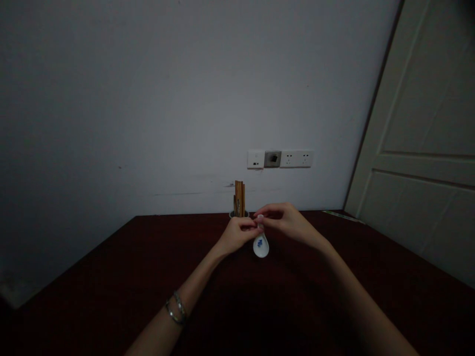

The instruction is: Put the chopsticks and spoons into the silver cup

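Observation:
A white soup spoon (pixel 261 246) with a blue pattern in its bowl hangs bowl-down between my two hands. My left hand (pixel 239 234) pinches the spoon's handle from the left, near where it meets the bowl. From the right, my right hand (pixel 284 220) has its thumb and fingertips closed at the upper end of the handle. Just behind my left hand stand several wooden chopsticks (pixel 239 198), upright in a holder (pixel 231 214) that my hand partly hides.
The dark red table (pixel 178 262) reaches back to a grey wall (pixel 166 99). Socket plates (pixel 296 158) are set in the wall above the table. A thin flat strip (pixel 343 216) lies at the back right, near a pale door (pixel 419 133).

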Demonstrator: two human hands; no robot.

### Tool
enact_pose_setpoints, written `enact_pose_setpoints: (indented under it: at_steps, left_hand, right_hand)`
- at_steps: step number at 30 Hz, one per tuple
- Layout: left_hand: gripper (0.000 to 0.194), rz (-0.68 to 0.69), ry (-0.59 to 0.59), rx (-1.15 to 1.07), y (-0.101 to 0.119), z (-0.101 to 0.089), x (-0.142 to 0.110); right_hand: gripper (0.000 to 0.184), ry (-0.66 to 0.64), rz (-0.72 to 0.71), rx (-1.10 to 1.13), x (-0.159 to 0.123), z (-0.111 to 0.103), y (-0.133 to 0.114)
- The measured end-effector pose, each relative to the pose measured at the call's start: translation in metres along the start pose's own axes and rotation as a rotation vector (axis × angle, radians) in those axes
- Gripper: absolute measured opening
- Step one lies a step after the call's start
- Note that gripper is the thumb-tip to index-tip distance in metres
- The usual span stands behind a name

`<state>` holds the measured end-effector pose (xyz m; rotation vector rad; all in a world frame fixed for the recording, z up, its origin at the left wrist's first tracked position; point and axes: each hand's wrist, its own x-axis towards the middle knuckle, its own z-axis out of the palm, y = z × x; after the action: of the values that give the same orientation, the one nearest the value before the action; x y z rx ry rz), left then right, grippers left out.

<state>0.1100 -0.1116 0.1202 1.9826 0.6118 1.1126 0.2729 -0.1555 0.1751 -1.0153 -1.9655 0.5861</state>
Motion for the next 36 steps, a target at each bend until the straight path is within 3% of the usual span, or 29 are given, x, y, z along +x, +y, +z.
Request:
enact_pose_setpoints:
  at_steps: [36]
  left_hand:
    - [0.028, -0.026, 0.001, -0.01, 0.0007, 0.0005, 0.0]
  right_hand:
    - [0.015, 0.0, 0.003, 0.029, 0.0003, 0.0012, 0.0021]
